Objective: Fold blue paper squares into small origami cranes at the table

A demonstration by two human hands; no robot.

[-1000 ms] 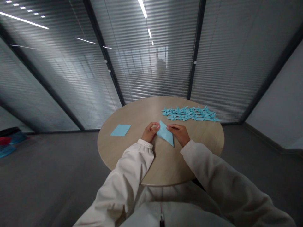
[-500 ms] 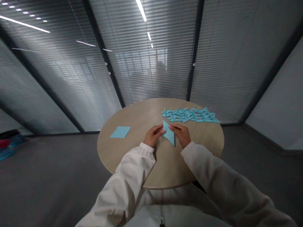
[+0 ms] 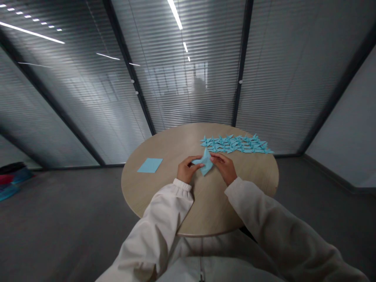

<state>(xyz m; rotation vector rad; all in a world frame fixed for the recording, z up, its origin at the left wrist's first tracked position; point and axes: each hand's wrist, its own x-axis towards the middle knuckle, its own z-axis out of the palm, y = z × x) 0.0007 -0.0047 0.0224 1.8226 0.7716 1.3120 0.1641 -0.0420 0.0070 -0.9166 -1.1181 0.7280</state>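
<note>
Between my hands is a partly folded sheet of light-blue origami paper (image 3: 206, 163), held just above the table. My left hand (image 3: 186, 169) pinches its left flap between thumb and fingers. On the other side, my right hand (image 3: 225, 166) grips the right edge with its fingertips. The paper spreads open in the middle, with one point upward and another toward me. Beyond my hands, several folded blue paper cranes (image 3: 235, 144) lie close together in rows. Flat blue square paper (image 3: 150, 165) rests at the left of the table.
The round wooden table (image 3: 164, 145) has its curved near edge close to my body. Glass panels with blinds (image 3: 190, 102) stand behind it. Blue and red items (image 3: 13, 178) sit on the floor at far left.
The folded paper has been pulled wider, its left flap now drawn out into my left hand and its lower point shorter. My hands stay in nearly the same place.
</note>
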